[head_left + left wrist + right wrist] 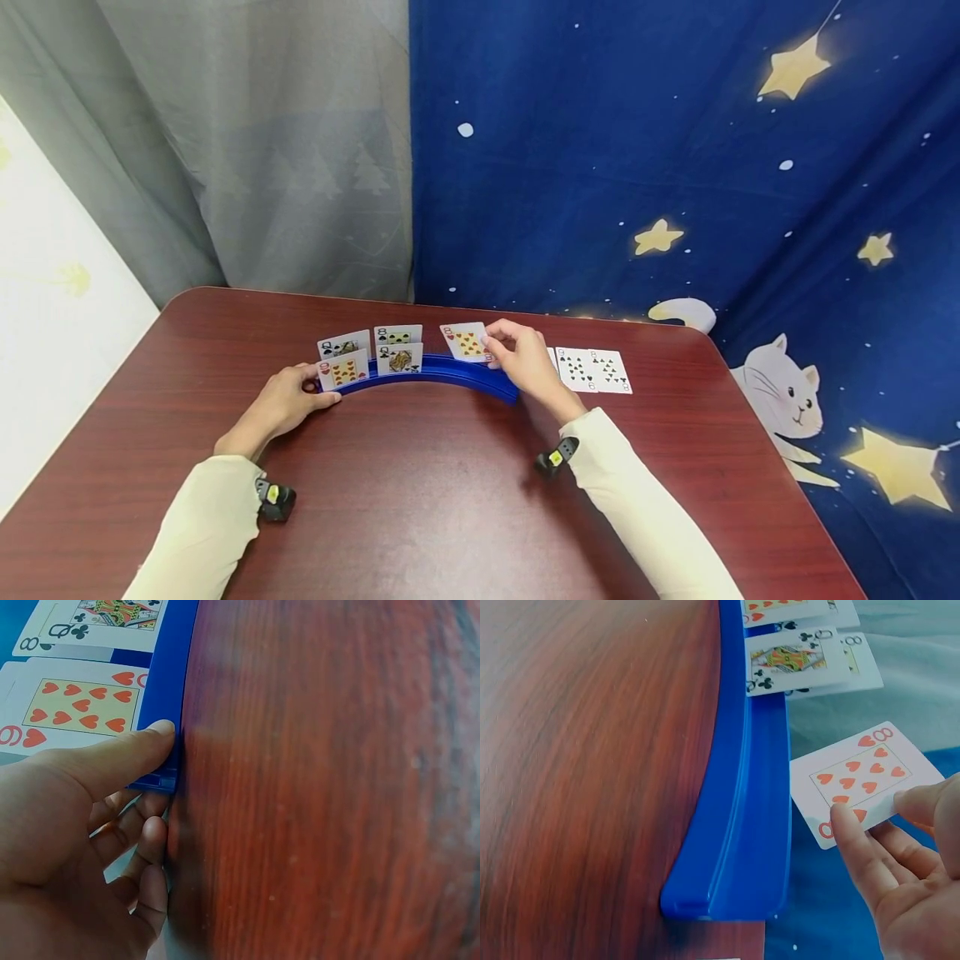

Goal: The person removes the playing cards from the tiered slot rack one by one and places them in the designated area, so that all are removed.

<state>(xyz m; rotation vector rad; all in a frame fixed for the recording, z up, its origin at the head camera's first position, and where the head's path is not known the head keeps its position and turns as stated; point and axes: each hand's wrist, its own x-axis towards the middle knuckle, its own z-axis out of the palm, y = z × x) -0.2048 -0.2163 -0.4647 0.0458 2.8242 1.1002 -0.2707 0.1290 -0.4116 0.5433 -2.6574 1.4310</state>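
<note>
A curved blue card holder (442,367) stands on the table, with cards upright in its left half. My left hand (287,402) grips its left end, thumb along the front edge beside the nine of hearts (79,705). A queen of clubs (400,358) stands to the right of that card. Behind these two are another queen (330,344) and a black eight (398,335), both partly covered. My right hand (525,360) pinches an eight of hearts (859,780) by its right side, close behind the holder's bare right half.
To the right of my right hand, a black nine (576,370) and a black eight (612,372) lie face up on the reddish-brown table (420,492). A third card's edge shows there. Grey and blue curtains (562,167) hang behind the table's far edge.
</note>
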